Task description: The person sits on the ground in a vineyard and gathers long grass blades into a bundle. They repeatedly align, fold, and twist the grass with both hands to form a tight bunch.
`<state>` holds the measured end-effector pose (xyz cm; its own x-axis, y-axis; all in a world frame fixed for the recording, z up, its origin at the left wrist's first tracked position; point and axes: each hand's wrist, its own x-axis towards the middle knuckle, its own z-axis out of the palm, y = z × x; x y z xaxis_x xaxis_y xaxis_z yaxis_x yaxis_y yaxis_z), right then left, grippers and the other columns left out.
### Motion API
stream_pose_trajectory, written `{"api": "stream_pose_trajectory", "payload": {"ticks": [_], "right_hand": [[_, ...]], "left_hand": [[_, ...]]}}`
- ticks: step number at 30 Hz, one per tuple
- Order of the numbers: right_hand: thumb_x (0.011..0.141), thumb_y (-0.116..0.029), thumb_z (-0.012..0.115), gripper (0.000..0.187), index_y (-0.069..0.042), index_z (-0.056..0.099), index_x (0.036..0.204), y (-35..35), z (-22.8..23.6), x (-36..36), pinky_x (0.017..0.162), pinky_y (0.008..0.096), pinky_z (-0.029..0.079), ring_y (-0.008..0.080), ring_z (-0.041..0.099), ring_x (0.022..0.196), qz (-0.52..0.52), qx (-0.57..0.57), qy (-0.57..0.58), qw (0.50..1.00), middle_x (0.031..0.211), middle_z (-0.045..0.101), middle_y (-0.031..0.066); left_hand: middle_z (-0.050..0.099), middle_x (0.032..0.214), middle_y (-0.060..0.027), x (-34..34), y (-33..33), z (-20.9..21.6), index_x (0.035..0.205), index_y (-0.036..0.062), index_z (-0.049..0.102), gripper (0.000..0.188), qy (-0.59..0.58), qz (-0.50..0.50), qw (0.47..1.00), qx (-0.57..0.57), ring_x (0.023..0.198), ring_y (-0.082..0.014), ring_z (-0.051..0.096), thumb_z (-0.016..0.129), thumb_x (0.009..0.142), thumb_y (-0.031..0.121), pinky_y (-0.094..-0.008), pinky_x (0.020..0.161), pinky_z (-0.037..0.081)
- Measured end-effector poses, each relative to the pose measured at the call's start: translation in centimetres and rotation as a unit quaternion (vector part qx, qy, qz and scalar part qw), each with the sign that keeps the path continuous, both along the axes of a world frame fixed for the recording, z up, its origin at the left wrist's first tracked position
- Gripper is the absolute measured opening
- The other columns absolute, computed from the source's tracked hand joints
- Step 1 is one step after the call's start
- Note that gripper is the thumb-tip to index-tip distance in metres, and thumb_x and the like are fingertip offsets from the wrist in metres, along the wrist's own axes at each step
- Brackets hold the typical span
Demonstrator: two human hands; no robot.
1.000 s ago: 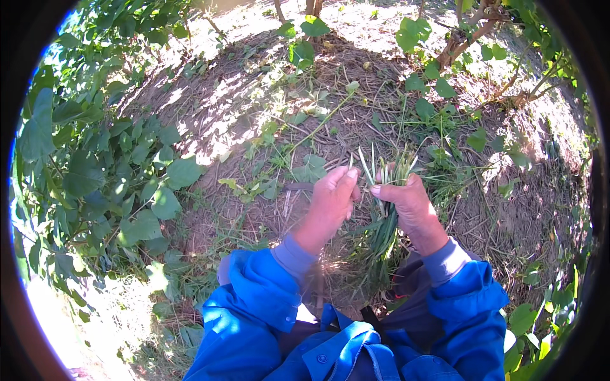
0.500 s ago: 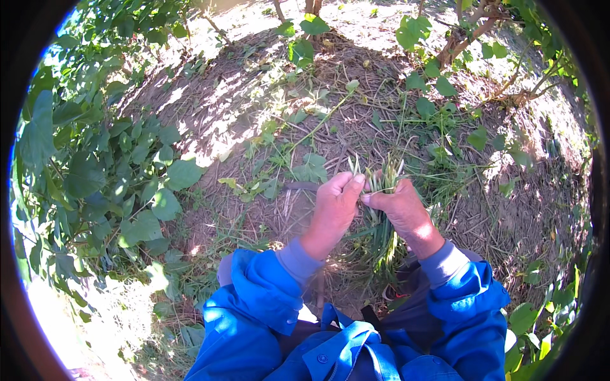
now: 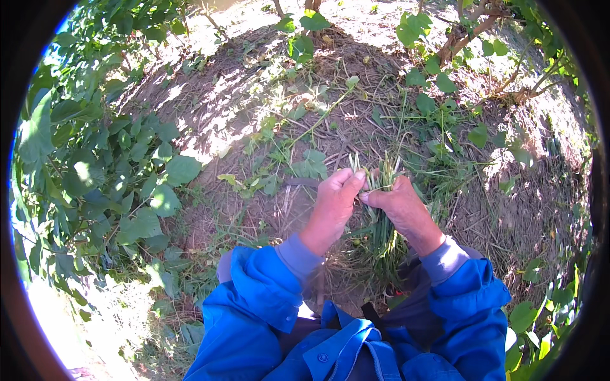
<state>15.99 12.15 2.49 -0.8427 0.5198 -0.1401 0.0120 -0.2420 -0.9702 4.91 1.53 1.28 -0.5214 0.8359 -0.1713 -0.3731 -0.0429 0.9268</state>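
Note:
A bundle of long green grass-like stalks (image 3: 383,238) hangs from my right hand (image 3: 406,206), whose fingers are wrapped round it near the pale cut-looking ends. The leafy part trails down toward my lap. Close against it on the left is my left hand (image 3: 333,202), closed, thumb pressed on the forefinger, with a few pale stalk ends (image 3: 354,161) sticking up out of the pinch. The two thumbs nearly meet. What lies behind the fingers is hidden.
A dark curved strip (image 3: 301,182) lies on the ground left of my hands. Leafy bushes (image 3: 136,219) crowd the left side. Woody branches (image 3: 467,39) stand at the far right. Dry stems and weeds (image 3: 311,164) litter the sunlit and shaded soil.
The hands and bundle stay almost in place; the trailing stalks hang slightly differently. Both hands keep their hold.

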Motion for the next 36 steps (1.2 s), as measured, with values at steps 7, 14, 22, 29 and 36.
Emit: {"api": "stream_pose_trajectory", "payload": {"ticks": [7,14,22,29,36], "right_hand": [[0.082,-0.006,0.067,0.019,0.000,0.069,0.100,0.1,0.4,0.3,0.066,0.0250,0.046,0.0074,0.058,0.075,0.016,-0.011,-0.001,1.000,0.086,0.067,0.0009],[0.087,-0.009,0.068,0.010,-0.003,0.068,0.094,0.1,-0.9,-0.1,0.063,0.0259,0.046,0.0098,0.057,0.067,-0.050,-0.061,0.024,0.997,0.079,0.065,0.0006],[0.088,-0.010,0.068,0.011,-0.003,0.063,0.094,1.5,-0.8,-0.4,0.058,0.0253,0.046,0.0121,0.057,0.061,-0.088,-0.099,0.037,0.990,0.072,0.062,0.0034],[0.090,-0.006,0.062,0.003,-0.006,0.062,0.093,7.5,-0.4,1.4,0.056,0.0262,0.047,0.0131,0.058,0.059,-0.239,-0.020,0.058,0.969,0.071,0.062,0.0038],[0.093,-0.004,0.061,0.002,-0.003,0.062,0.095,12.8,1.0,6.3,0.062,0.0239,0.044,0.0099,0.054,0.065,-0.377,0.227,0.138,0.887,0.073,0.060,0.0015]], "left_hand": [[0.059,0.084,0.0041,0.2,0.1,-0.2,0.097,0.0087,0.062,0.018,-0.027,0.023,0.999,0.014,0.063,-0.0024,0.048,0.059,0.099,0.027,-0.0180,0.050,0.035],[0.067,0.096,-0.0042,-1.2,0.1,-0.4,0.103,0.0050,0.063,0.021,-0.031,0.074,0.996,0.044,0.083,-0.0095,0.061,0.060,0.099,0.025,-0.0235,0.066,0.046],[0.066,0.094,-0.0102,-2.6,-0.1,1.6,0.103,0.0031,0.061,0.021,-0.107,0.058,0.981,0.153,0.084,-0.0207,0.063,0.057,0.100,0.024,-0.0356,0.080,0.053],[0.059,0.078,-0.0053,-8.5,-2.0,2.9,0.098,0.0060,0.057,0.016,-0.103,0.070,0.964,0.237,0.069,-0.0187,0.059,0.054,0.101,0.022,-0.0388,0.072,0.053],[0.055,0.069,-0.0016,-14.5,-5.5,4.8,0.085,0.0067,0.056,0.018,0.193,0.398,0.896,0.048,0.059,-0.0082,0.051,0.055,0.099,0.018,-0.0236,0.053,0.046]]}}
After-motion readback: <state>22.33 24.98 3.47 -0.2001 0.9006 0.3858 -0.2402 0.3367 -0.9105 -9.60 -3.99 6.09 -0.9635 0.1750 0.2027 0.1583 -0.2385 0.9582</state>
